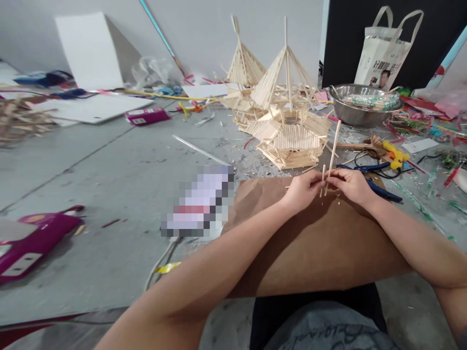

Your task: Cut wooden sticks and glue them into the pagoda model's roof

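Observation:
Over a brown paper sheet (314, 243), my two hands meet with fingers pinched. My left hand (304, 188) is closed on a short wooden stick (323, 174). My right hand (348, 183) grips a longer wooden stick (334, 146), which stands nearly upright and leans slightly right. The lower ends of both sticks poke out below the fingers, side by side. Small wood crumbs lie on the paper beneath. Just beyond the hands stands a pagoda-like model (288, 136) built from thin sticks, with a second, similar pointed roof (244, 65) behind it.
Blue-handled pliers (383, 192) and a yellow glue gun (396, 154) lie to the right. A steel bowl (365, 109) holds wrapped sticks; behind it stands a tote bag (383, 58). Left are a phone-like device (199, 199) with a cable and magenta power strips (36, 238).

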`<state>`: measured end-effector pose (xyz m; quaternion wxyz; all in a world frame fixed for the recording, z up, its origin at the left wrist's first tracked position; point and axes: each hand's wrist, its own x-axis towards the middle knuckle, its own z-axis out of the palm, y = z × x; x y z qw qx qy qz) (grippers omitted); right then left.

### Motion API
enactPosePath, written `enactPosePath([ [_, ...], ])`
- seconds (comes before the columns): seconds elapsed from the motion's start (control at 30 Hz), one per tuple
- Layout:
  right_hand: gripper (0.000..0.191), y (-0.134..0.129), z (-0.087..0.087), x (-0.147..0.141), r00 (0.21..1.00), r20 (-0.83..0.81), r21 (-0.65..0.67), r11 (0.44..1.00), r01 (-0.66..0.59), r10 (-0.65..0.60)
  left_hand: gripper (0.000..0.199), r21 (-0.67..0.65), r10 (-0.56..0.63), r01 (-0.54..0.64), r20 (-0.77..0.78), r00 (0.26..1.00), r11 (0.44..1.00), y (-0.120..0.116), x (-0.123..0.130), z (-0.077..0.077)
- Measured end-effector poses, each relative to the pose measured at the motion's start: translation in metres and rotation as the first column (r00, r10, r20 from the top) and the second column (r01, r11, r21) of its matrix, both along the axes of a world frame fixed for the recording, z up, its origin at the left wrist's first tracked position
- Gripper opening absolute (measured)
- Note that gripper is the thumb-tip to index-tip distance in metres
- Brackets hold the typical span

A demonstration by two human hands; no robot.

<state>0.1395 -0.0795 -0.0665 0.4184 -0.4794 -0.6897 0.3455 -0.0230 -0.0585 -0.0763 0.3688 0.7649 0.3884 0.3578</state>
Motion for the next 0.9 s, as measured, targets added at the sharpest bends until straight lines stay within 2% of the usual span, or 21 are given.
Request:
enactPosePath([
  [0.17,0.024,0.0001,-0.0028,-0.0014,1.0,0.025,0.015,1.0,-0.003,0.003,0.016,-0.016,-0.018,0.019,0.034,0.999,1.0,-0.0006,0.0004,-0.0018],
  [0.4,0.021,-0.0018,0.0008,-0.0012,0.992,0.122,0.092,0.996,0.002,-0.013,0.016,0.026,-0.001,0.002,-0.037,0.999,1.0,-0.0026,-0.0004,-0.0004],
  [0.6,0.022,-0.0022,0.0005,-0.0026,0.996,0.091,0.074,0.997,-0.014,0.007,0.021,0.038,-0.012,0.014,-0.059,0.998,0.999,-0.0016,-0.0012,-0.0014],
  [0.9,0.022,-0.0006,-0.005,-0.0026,0.999,0.038,0.054,0.998,-0.03,0.028,0.017,0.057,-0.012,0.014,-0.029,0.999,0.998,-0.0001,-0.0009,-0.0037],
])
